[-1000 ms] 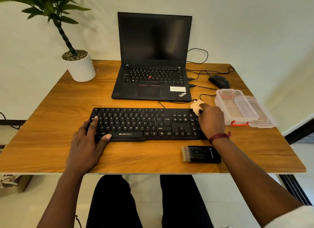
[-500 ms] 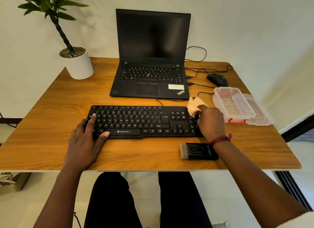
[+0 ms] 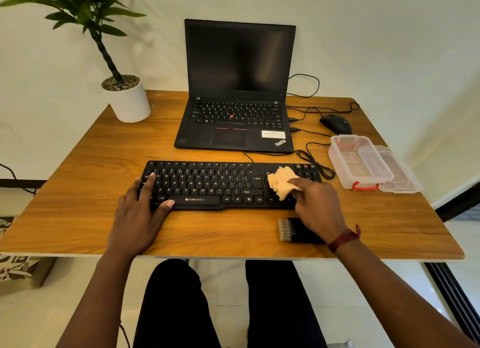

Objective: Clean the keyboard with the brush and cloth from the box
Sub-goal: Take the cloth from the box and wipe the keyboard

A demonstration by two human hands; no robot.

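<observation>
A black keyboard [image 3: 207, 184] lies across the middle of the wooden desk [image 3: 78, 179]. My left hand [image 3: 140, 210] rests spread on its left end, index fingertip on the keys and thumb at the front edge. My right hand [image 3: 317, 207] pinches a crumpled beige cloth [image 3: 281, 181] and holds it on the keys at the right part of the keyboard. The black brush [image 3: 293, 229] with pale bristles lies on the desk in front of the keyboard, partly under my right wrist. The clear plastic box [image 3: 361, 163] with red clips stands open at the right.
An open black laptop [image 3: 233, 119] sits behind the keyboard, with cables [image 3: 314, 163] and a black mouse [image 3: 336, 124] to its right. The box's clear lid [image 3: 400, 176] lies beside the box. A potted plant [image 3: 127, 98] stands at the back left corner.
My right hand has moved the cloth from the keyboard's far right top corner leftward and down onto the keys. The left hand has stayed on the left end.
</observation>
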